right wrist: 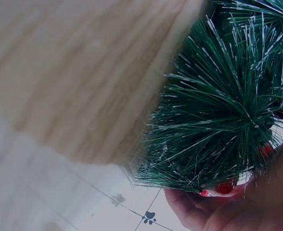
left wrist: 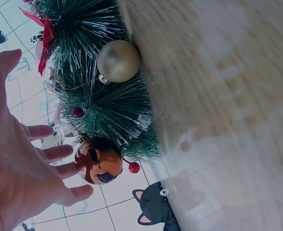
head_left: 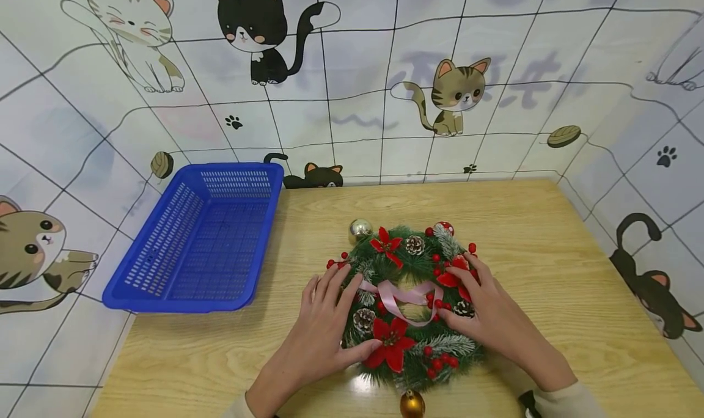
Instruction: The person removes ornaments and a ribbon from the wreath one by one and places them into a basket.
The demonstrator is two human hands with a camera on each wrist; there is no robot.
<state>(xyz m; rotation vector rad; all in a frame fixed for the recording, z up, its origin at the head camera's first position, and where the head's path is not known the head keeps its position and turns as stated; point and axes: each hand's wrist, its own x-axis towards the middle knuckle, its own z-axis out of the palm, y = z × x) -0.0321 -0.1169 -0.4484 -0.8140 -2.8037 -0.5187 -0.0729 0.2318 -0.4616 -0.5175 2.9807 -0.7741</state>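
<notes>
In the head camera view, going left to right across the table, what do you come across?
Blue basket → left hand → wreath → right hand → bare table.

Both forearms reach forward from the near edge of the table (head_left: 550, 234). The left hand (head_left: 321, 326) lies flat, palm down, its fingers (head_left: 330, 283) straight and spread. The right hand (head_left: 495, 314) mirrors it, palm down, fingers extended and relaxed, angled inward toward the left hand.
</notes>
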